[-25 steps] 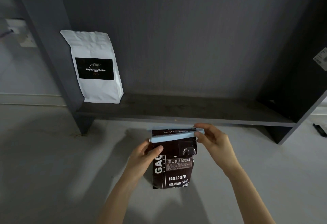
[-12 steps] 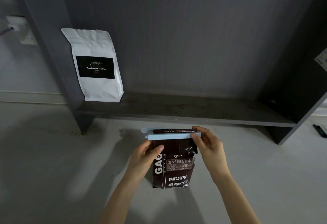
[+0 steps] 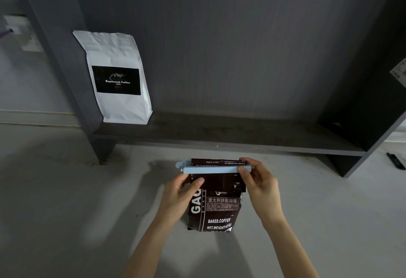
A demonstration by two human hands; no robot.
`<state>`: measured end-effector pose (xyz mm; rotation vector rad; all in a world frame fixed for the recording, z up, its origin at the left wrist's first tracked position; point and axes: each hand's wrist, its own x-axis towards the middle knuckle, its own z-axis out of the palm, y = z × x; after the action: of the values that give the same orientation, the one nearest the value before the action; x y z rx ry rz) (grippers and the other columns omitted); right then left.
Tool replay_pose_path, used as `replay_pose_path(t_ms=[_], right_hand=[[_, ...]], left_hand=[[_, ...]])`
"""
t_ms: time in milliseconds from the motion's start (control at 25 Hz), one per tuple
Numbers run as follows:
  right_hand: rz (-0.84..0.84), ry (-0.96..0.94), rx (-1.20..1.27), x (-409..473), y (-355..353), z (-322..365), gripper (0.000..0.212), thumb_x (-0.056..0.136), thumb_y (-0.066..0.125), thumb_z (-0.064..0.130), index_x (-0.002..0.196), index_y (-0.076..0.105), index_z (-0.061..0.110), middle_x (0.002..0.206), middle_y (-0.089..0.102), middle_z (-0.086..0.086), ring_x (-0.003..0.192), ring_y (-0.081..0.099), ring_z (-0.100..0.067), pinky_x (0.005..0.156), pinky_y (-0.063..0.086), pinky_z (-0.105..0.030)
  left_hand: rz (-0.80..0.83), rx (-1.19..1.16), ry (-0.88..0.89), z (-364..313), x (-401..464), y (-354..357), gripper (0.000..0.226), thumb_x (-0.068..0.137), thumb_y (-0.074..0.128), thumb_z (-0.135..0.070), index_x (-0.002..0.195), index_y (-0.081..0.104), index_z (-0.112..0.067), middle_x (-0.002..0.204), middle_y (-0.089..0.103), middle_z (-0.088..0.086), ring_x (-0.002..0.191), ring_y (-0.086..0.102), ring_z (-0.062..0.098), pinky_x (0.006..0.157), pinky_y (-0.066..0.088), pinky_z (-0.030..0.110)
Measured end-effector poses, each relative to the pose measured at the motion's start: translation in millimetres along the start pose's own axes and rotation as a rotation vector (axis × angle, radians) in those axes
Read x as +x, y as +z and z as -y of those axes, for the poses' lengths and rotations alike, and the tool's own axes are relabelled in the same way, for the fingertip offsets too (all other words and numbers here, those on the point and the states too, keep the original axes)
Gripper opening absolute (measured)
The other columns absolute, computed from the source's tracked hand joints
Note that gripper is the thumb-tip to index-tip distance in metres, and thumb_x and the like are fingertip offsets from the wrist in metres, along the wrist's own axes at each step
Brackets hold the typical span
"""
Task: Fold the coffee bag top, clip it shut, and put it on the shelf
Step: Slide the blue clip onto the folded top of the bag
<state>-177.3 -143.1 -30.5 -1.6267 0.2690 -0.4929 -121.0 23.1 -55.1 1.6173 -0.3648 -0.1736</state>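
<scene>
A dark brown coffee bag with white lettering stands upright on the pale floor in front of the shelf. Its top is folded over, and a long light-blue clip lies level across the fold. My left hand grips the bag's upper left side, thumb on the front. My right hand pinches the right end of the clip between thumb and fingers. The dark grey shelf board runs just beyond the bag.
A white coffee bag with a black label stands at the shelf's left end against the upright panel. The shelf's right side panel closes that end. A small dark object lies on the floor far right.
The clip has slid left along the folded top and levelled out, its two arms now close together. My right hand followed it inward; my left hand has held still on the bag.
</scene>
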Motion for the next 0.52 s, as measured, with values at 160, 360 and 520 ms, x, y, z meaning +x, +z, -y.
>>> replay_pose_path(t_ms=[160, 360, 520], right_hand=[[-0.02, 0.006, -0.006, -0.8, 1.3, -2.9, 0.015, 0.085, 0.055, 0.01, 0.089, 0.059, 0.023, 0.078, 0.066, -0.003, 0.066, 0.065, -0.004, 0.055, 0.053, -0.015], [-0.042, -0.003, -0.018, -3.5, 2.0, -2.9, 0.018, 0.085, 0.054, 0.011, 0.084, 0.057, 0.029, 0.077, 0.065, -0.005, 0.073, 0.064, -0.021, 0.066, 0.054, -0.038], [-0.04, -0.003, -0.02, -4.0, 2.1, -3.2, 0.016, 0.085, 0.054, 0.012, 0.086, 0.057, 0.028, 0.077, 0.066, -0.006, 0.075, 0.064, -0.023, 0.064, 0.055, -0.035]], left_hand=[[0.013, -0.002, -0.026, -0.2, 1.0, -0.2, 0.026, 0.082, 0.059, -0.013, 0.083, 0.06, -0.039, 0.076, 0.069, -0.034, 0.082, 0.064, -0.009, 0.07, 0.049, 0.006], [0.022, -0.056, -0.055, -3.8, -0.9, 1.8, 0.025, 0.082, 0.059, -0.012, 0.087, 0.058, -0.037, 0.088, 0.067, -0.019, 0.08, 0.062, -0.013, 0.069, 0.049, 0.007], [0.001, -0.196, -0.039, -9.4, -2.2, -2.7, 0.031, 0.075, 0.065, -0.032, 0.104, 0.058, -0.03, 0.096, 0.07, -0.014, 0.094, 0.062, -0.006, 0.073, 0.049, 0.009]])
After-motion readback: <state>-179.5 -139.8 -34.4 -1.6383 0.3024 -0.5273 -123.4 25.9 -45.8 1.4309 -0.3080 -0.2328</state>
